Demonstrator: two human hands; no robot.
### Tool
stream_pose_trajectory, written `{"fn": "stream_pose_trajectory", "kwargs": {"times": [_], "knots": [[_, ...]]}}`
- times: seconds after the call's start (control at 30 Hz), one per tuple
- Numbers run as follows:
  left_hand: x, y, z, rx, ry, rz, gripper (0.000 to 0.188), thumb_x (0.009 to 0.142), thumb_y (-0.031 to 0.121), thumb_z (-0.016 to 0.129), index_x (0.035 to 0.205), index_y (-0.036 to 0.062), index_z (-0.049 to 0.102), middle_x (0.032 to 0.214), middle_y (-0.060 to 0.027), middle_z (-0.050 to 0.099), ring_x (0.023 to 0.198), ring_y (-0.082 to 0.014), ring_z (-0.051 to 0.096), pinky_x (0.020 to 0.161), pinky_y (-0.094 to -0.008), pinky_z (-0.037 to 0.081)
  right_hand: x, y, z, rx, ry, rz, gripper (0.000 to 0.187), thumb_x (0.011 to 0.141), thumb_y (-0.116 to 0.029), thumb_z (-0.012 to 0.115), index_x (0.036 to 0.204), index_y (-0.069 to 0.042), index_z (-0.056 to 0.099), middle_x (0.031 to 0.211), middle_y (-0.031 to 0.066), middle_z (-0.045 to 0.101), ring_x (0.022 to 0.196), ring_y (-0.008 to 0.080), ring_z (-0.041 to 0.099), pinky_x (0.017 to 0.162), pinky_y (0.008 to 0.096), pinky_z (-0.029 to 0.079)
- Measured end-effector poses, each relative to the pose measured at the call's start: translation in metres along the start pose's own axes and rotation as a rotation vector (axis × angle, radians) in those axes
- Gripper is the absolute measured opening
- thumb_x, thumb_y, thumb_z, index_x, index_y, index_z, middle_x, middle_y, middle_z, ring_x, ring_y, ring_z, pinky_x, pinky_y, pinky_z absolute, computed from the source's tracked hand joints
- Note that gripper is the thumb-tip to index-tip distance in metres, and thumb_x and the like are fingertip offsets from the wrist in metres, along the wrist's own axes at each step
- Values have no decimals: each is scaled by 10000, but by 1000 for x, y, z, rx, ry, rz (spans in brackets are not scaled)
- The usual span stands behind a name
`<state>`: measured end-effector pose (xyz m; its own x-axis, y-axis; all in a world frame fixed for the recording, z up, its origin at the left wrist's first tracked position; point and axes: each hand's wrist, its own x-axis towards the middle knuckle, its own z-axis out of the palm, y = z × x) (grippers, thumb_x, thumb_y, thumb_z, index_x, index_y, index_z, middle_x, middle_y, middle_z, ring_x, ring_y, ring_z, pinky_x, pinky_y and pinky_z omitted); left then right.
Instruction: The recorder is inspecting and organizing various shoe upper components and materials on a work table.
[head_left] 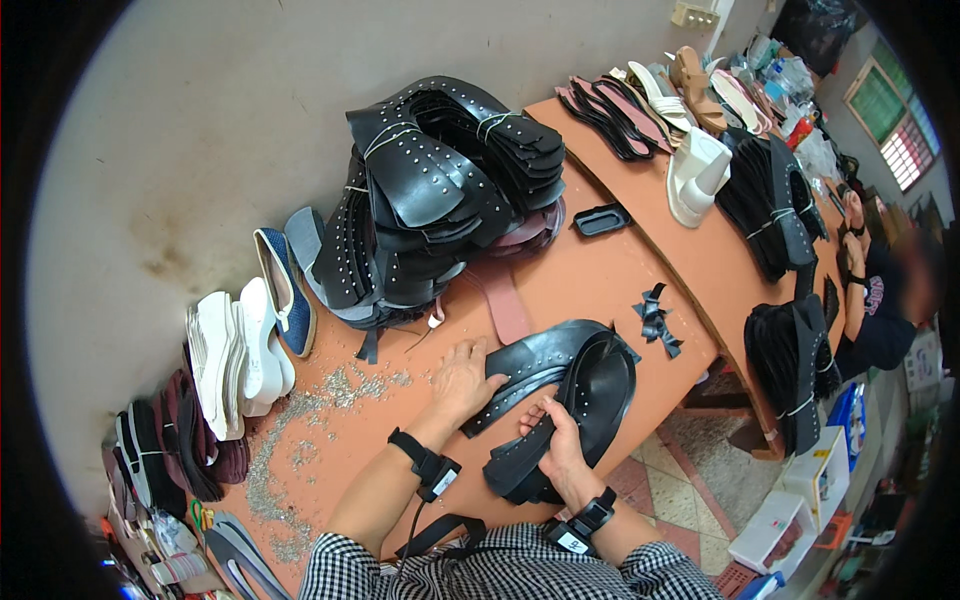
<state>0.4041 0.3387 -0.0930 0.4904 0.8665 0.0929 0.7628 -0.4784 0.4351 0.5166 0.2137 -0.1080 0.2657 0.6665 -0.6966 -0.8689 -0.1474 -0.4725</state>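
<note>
A stack of curved black leather shoe uppers (pixel 606 385) with rows of small metal studs lies in front of me on the orange tabletop (pixel 400 450). My right hand (pixel 562 448) is closed on its near end, fingers curled over the leather edge. On the left, my left hand (pixel 462 382) rests with its fingers stretched out and its thumb against the far studded arm of the uppers. Loose silver studs (pixel 345 388) are scattered over the table left of that hand. Just beyond both hands lies a pinkish strip (pixel 503 308).
A tall pile of tied, studded black uppers (pixel 420 190) stands at the back. White soles (pixel 265 350) and a blue shoe (pixel 287 290) sit on the left. Right are a black tray (pixel 601 220), black scraps (pixel 655 322) and more tied bundles (pixel 765 205). A person (pixel 890 300) sits at far right.
</note>
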Motion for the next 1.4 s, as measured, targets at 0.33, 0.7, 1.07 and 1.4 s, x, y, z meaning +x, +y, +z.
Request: {"fn": "stream_pose_trajectory", "kwargs": {"times": [0.33,0.7,1.07,1.4], "knots": [[-32,24,-21,-95,56,393,119,672,91,653,774,75,593,712,-53,515,677,-219,531,577,-315,454,-3,-7,5,47,-115,38,271,845,-276,584,1002,-66,520,921,52,589,877,157,571,698,264,461],[-32,24,-12,-479,-119,141,218,734,177,661,890,30,625,833,-119,588,801,-291,564,714,-371,452,-12,-7,9,-3,-101,-125,234,815,-257,624,812,-33,560,751,80,576,690,162,557,639,277,473],[-16,16,-4,111,104,200,362,664,207,686,949,27,554,944,-134,526,903,-282,502,735,-388,411,-1,1,-8,0,-108,-70,250,832,-236,604,966,-36,540,861,66,576,770,186,567,657,299,482],[-59,46,-13,-357,-1,490,134,677,106,654,779,61,581,735,-86,560,715,-254,567,622,-349,471,-12,-5,8,130,-188,-78,306,808,-165,634,1045,-44,482,1011,106,557,912,214,560,739,312,483]]}}
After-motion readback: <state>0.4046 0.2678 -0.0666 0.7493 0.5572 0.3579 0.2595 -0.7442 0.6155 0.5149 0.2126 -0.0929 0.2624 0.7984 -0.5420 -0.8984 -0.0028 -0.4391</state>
